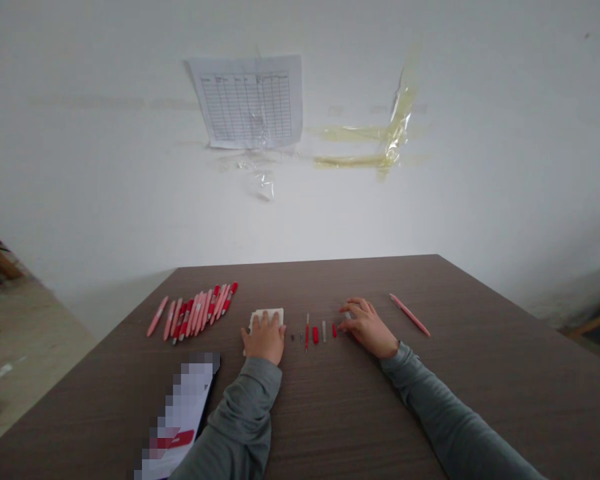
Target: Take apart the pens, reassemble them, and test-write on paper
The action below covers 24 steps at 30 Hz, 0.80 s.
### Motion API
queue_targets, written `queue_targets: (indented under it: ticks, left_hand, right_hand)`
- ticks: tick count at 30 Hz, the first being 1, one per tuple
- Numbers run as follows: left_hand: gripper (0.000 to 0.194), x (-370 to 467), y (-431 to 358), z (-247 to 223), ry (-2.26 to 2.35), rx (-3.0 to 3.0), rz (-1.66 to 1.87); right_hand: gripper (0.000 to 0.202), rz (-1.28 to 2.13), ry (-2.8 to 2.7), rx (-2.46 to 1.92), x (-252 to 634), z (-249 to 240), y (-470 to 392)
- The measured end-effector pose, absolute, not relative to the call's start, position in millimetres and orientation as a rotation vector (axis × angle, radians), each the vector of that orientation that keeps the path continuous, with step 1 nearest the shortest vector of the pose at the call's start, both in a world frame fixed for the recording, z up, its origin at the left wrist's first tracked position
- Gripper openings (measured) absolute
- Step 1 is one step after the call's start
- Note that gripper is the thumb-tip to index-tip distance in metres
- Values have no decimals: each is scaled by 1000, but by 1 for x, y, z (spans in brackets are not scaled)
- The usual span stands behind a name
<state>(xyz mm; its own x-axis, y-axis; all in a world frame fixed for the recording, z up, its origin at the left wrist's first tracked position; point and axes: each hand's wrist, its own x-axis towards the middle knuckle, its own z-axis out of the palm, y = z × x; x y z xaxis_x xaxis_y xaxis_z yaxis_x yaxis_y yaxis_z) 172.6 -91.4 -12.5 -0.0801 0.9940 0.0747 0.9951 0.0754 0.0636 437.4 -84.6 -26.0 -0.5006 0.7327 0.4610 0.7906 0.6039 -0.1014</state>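
Note:
My left hand (265, 339) lies flat, fingers spread, on a folded white tissue or cloth (279, 313). My right hand (371, 328) is at the right end of a row of pen parts, its fingers bent and apart. A small clear piece (348, 314) shows by its fingertips; whether they touch it I cannot tell. Between my hands lie a red ink refill (307, 333), a red part (315, 335), a clear tube (324, 331), a smaller red piece (334, 330) and a tiny dark piece (293, 337). To the right lies a pink pen (410, 314).
A bunch of pink and red pens (197, 312) lies at the left of the brown table (330, 420). Nearer me is a phone (190, 400), its screen partly blurred. A printed sheet (250, 100) and yellowed tape (393, 140) are on the wall behind.

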Motion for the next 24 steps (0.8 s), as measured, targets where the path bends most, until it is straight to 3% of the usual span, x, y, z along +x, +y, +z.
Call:
queue_targets:
  ticks: [24]
  left_hand:
    - [40, 169, -88, -8, -2303, -2075, -327]
  right_hand:
    - [11, -36, -2174, -1218, 450, -32, -78]
